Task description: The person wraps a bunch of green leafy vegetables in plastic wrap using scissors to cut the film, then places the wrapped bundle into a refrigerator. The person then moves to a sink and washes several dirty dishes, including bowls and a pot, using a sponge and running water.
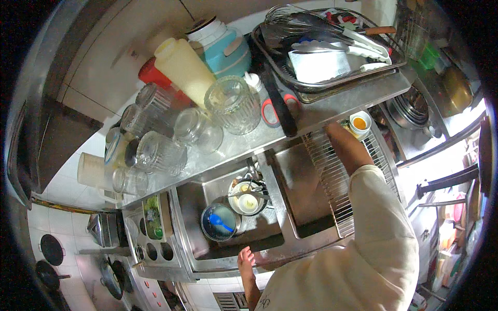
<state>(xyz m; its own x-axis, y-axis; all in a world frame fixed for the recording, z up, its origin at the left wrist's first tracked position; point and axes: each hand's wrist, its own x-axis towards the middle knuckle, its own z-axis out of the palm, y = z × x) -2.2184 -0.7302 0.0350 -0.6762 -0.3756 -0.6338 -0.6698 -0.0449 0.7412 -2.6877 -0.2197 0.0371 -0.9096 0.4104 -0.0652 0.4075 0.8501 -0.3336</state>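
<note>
My left hand hovers at the front rim of the left sink basin, fingers apart and slightly curled, holding nothing. Beyond it, a metal pot of cloudy liquid sits in the basin with a blue scoop or spoon in it. Beside the pot are white bowls with food remains and metal utensils. My right forearm reaches over a wire rack and under the shelf, whose edge hides the right hand. Close to that wrist, a small white bowl with orange contents rests on the rack.
The steel shelf overhangs the sinks. It bears upturned glass jars, red-handled scissors, a long black-handled tool and a tray with whisks and tongs. At left are a container of greens and a stove.
</note>
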